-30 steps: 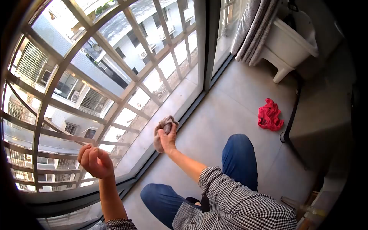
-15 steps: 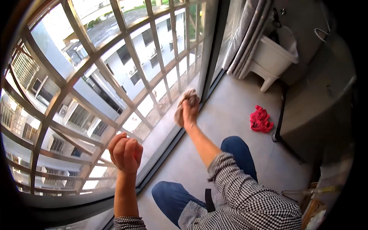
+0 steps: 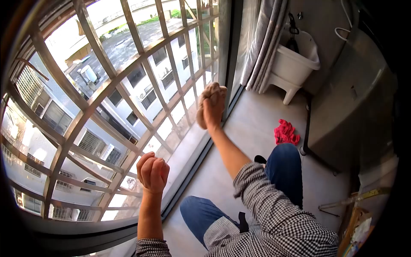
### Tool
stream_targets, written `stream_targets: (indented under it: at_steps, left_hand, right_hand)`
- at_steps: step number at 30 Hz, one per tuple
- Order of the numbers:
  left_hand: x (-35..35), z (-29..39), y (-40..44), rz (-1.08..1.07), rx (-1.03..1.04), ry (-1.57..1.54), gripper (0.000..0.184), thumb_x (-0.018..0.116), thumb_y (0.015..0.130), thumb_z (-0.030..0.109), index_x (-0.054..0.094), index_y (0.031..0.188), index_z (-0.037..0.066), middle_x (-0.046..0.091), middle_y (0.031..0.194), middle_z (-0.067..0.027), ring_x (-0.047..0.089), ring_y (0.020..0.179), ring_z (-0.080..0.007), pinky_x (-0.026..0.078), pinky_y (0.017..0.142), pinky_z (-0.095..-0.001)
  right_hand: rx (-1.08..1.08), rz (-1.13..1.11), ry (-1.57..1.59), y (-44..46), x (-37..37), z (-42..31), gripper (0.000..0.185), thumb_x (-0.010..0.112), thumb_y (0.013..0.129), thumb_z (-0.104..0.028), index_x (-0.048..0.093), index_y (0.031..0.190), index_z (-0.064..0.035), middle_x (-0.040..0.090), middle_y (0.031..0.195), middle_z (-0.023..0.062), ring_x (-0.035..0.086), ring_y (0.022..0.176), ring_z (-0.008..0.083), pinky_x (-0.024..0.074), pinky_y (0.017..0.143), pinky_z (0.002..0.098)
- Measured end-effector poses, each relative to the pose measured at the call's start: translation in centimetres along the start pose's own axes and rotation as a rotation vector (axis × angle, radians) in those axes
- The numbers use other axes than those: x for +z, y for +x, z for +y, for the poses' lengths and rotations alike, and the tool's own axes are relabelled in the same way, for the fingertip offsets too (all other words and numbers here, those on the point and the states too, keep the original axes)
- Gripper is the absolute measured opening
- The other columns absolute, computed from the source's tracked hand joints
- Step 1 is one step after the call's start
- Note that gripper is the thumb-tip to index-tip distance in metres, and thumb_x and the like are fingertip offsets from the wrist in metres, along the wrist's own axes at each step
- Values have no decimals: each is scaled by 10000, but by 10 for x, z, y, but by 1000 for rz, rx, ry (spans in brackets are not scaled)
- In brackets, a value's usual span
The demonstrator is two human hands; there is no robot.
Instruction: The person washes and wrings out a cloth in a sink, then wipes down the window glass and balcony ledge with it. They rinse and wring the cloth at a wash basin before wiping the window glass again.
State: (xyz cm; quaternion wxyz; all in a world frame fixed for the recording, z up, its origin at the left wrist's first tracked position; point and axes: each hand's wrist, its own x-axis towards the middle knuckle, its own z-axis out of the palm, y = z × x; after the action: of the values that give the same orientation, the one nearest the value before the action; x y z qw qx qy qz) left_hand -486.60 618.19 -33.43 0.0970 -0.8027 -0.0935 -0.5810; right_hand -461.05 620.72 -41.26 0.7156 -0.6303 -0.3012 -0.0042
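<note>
My right hand (image 3: pixel 212 112) is closed on a bunched brownish cloth (image 3: pixel 212 91), held up against the lower part of the window near its dark frame (image 3: pixel 233 51). Whether the cloth touches the glass I cannot tell. My left hand (image 3: pixel 153 172) makes a fist, raised in front of the metal window bars (image 3: pixel 92 107) on the left. Its palm is hidden, so anything inside it does not show. My knees (image 3: pixel 286 171) are bent below the hands.
A red cloth (image 3: pixel 286 132) lies crumpled on the grey floor (image 3: pixel 248 124). Beyond it stand a white tub on legs (image 3: pixel 295 64), a grey curtain (image 3: pixel 266 47) and a dark cabinet-like block (image 3: pixel 342 120). A dark window track (image 3: pixel 184 182) runs along the floor.
The view has shifted slightly, and both hands keep nearly the same places against the window. The cloth in my right hand has turned a little, and my right knee now stands nearer the red cloth.
</note>
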Motion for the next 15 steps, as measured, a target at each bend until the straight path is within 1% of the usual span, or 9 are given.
stream_targets:
  at_steps: [1,2,4,5,7,9,10,13,15]
  left_hand:
    - [2,1,0,10,-5,6,198,619,715,-69,552,874,29,536,847,-93,589,828,-291,509,716,-348]
    - [2,1,3,22,-5,9,240,634,684,-76,563,884,34,540,844,-94,596,823,-294,509,711,-342]
    - [2,7,7,29,-113,-33,223,623,699,-85,553,881,26,540,849,-102,593,823,-300,504,713,-339]
    - [1,8,9,27,-161,-54,216,618,707,-89,549,879,22,540,851,-105,592,824,-303,501,714,-338]
    - [-5,24,24,193,-372,-158,86,582,835,-20,514,874,15,524,863,-120,577,826,-262,498,703,-339]
    - [-16,30,43,327,-340,-200,108,574,892,83,496,863,15,494,858,-105,566,807,-247,498,711,-336]
    - [-19,33,51,354,-339,-183,171,559,918,161,484,868,15,470,860,-94,558,801,-244,501,722,-334]
    - [-25,23,65,325,-247,-117,56,494,930,67,494,924,11,488,920,-100,566,897,-240,513,758,-332]
    - [-26,17,63,324,-315,-152,33,493,919,38,503,939,14,496,941,-105,568,915,-231,518,753,-320]
  right_hand:
    - [81,-25,44,28,-12,9,342,532,744,-185,491,1052,-43,520,1020,164,586,881,261,503,627,382]
    - [151,-54,156,18,-15,-29,361,540,745,-174,495,1077,-40,516,1036,177,571,922,276,491,687,421]
    - [-111,-23,106,-16,-4,-66,418,566,749,-175,499,1144,-56,501,1098,203,518,1023,326,435,821,491]
    - [-435,54,-49,-32,9,-63,457,584,752,-187,498,1186,-75,491,1144,216,480,1083,361,391,894,522]
    - [-553,-53,-24,-64,17,-115,519,623,744,-235,497,1239,-145,470,1216,198,398,1163,401,307,963,544]
    - [-839,-178,-166,-73,6,-151,474,627,736,-261,544,1197,-191,476,1224,165,410,1161,389,341,923,533]
    - [-882,-212,-219,-66,2,-160,424,626,736,-265,568,1150,-193,485,1209,152,436,1136,375,351,900,535]
    - [-925,-204,-138,-2,-4,-172,320,635,741,-308,565,1002,-137,553,977,107,534,942,306,402,807,485]
    - [-600,-119,-70,40,-2,-117,300,593,764,-235,524,1000,-62,539,935,101,539,880,262,421,776,400]
